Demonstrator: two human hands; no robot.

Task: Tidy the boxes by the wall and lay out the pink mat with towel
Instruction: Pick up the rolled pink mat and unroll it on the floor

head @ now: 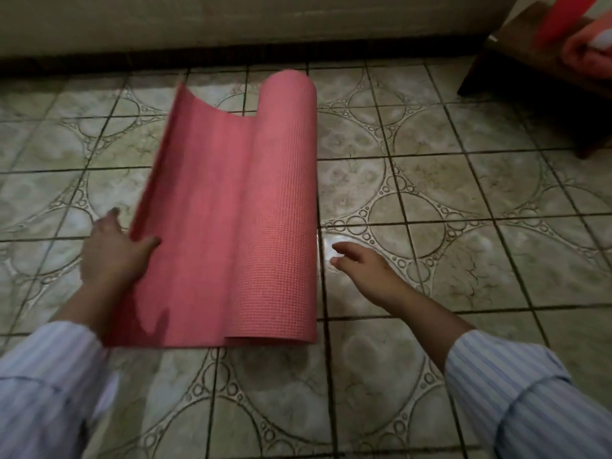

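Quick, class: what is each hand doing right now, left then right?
Left hand: closed on the loose edge of the pink mat, thumb on top.
Right hand: open, holding nothing, beside the roll.

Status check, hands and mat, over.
Left hand gripping mat edge. Right hand open, off the mat. Mat partly unrolled on floor. Nothing blocking.

the pink textured foam mat [231, 207] lies half unrolled on the patterned tile floor [430, 193], its rolled part on the right, its loose flap on the left. the left hand [114, 250] pinches the flap's left edge; the right hand [361, 266] hovers just right of the roll. behind runs a pale wall [231, 18]; far right stands a dark wooden stool [516, 71] bearing an orange folded towel [586, 51]
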